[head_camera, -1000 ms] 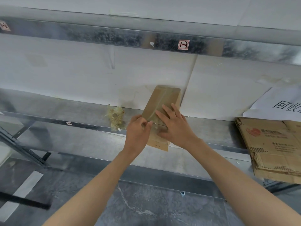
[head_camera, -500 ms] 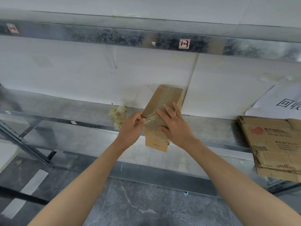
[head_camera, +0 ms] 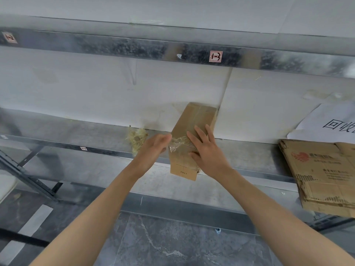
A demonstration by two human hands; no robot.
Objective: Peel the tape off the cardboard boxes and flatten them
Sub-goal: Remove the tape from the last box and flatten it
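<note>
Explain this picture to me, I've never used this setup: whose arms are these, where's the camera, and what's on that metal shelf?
There is no machine here. These are a person's two bare hands, filmed by one wide-angle camera worn on the head, looking forward and down. The left hand pinches a strip of clear tape that is partly lifted off a small cardboard box. The right hand lies on the box with straight fingers, steadying it. The box rests on the metal shelf. Left of it lies a crumpled wad of tape. At the far right lies flattened cardboard, with a white paper sign against the wall behind it.
</note>
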